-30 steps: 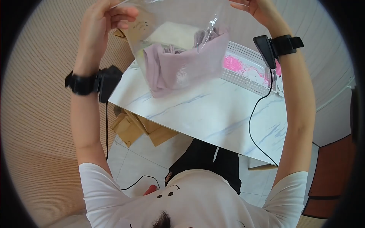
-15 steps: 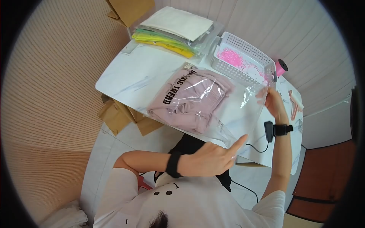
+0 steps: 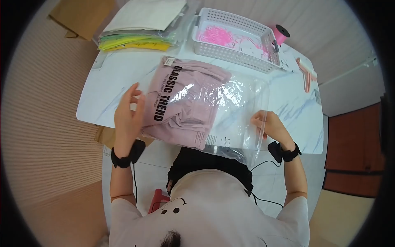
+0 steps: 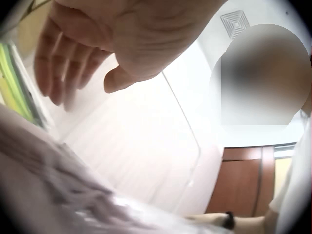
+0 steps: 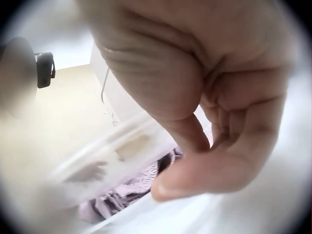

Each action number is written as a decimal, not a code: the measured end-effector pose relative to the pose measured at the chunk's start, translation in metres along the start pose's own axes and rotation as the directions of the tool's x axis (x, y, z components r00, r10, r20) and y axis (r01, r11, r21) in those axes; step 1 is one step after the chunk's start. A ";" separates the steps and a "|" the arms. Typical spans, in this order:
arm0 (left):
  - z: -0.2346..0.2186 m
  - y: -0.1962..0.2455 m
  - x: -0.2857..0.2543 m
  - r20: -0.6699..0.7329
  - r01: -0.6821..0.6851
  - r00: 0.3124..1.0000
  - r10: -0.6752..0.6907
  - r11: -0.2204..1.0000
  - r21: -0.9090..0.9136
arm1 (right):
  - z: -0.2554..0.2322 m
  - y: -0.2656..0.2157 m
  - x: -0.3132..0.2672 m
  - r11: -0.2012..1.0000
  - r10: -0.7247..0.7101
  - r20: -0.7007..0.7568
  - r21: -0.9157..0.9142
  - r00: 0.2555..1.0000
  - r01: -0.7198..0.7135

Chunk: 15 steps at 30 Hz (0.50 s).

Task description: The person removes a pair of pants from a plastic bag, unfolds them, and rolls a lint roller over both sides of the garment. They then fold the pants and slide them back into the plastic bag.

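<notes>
A clear plastic bag (image 3: 236, 103) lies flat on the white marble table (image 3: 288, 103). Inside it is a folded pink garment (image 3: 185, 103) printed "CLASSIC TREND". My left hand (image 3: 133, 99) rests at the garment end of the bag with its fingers straight and spread; in the left wrist view the left hand (image 4: 73, 73) hovers open over the bagged garment (image 4: 44, 185). My right hand (image 3: 259, 121) grips the bag's empty end near the table's front edge. In the right wrist view the right hand (image 5: 204, 146) pinches the plastic edge (image 5: 112, 151) between thumb and curled fingers.
A white perforated basket (image 3: 236, 61) with pink items stands behind the bag. A stack of bagged garments (image 3: 140, 24) lies at the back left. A pink ribbon spool (image 3: 281, 33) and pink strips (image 3: 306, 76) sit at the right. Cardboard (image 3: 78, 16) lies beyond the table.
The bag, held up in the air a second ago, now lies flat on the table. My left hand moved to its left end and my right hand to its near right end.
</notes>
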State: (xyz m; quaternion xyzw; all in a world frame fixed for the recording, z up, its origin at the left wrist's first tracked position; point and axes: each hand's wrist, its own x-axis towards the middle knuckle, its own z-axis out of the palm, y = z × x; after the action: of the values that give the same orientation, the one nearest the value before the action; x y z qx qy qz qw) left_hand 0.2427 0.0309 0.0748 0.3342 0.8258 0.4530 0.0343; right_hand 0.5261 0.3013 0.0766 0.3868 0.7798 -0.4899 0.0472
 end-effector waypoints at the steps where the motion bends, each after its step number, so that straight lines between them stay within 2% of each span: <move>1: 0.002 -0.021 0.004 -0.009 -0.025 1.000 0.026 0.997 0.077 | 0.004 0.001 0.000 0.983 -0.094 -0.086 -0.164 0.992 0.079; 2: 0.004 -0.035 0.007 -0.018 -0.050 0.998 0.054 0.987 0.153 | 0.009 0.004 0.001 0.933 -0.198 -0.154 -0.331 0.968 0.138; 3: 0.005 -0.046 0.008 0.032 0.001 0.999 -0.004 0.995 0.100 | 0.011 0.006 0.002 0.851 -0.308 -0.200 -0.496 0.930 0.175; 5: 0.007 -0.058 0.008 0.134 0.120 0.984 -0.120 0.993 0.004 | 0.009 -0.010 -0.003 0.892 -0.226 -0.123 -0.424 0.966 0.155; 6: 0.013 -0.064 0.007 0.163 0.128 0.979 -0.121 0.991 -0.030 | 0.009 -0.017 -0.002 0.909 -0.193 -0.079 -0.391 0.978 0.147; 7: 0.018 -0.067 0.007 0.192 0.138 0.974 -0.123 0.988 -0.064 | 0.011 -0.020 0.001 0.985 -0.132 0.000 -0.114 0.991 0.132; 8: 0.021 -0.068 0.007 0.221 0.148 0.967 -0.124 0.984 -0.096 | 0.015 -0.021 0.006 0.982 -0.096 0.093 0.168 0.991 0.080; 9: 0.022 -0.069 0.008 0.226 0.154 0.965 -0.130 0.984 -0.093 | 0.019 -0.021 0.011 0.902 -0.088 0.190 0.432 0.978 -0.003; 12: 0.022 -0.070 0.016 0.265 0.185 0.953 -0.149 0.976 -0.117 | 0.040 -0.002 0.049 0.719 -0.135 0.258 0.690 0.957 -0.085; 15: 0.025 -0.092 0.024 0.363 0.252 0.917 -0.162 0.944 -0.215 | 0.046 -0.011 0.082 0.727 -0.143 0.359 0.670 0.922 -0.148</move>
State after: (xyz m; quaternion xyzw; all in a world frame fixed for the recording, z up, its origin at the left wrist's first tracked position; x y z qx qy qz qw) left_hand 0.1846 0.0291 -0.0049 0.3104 0.7724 0.4852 0.2677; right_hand 0.4482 0.3078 0.0236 0.2731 0.5176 -0.8091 0.0543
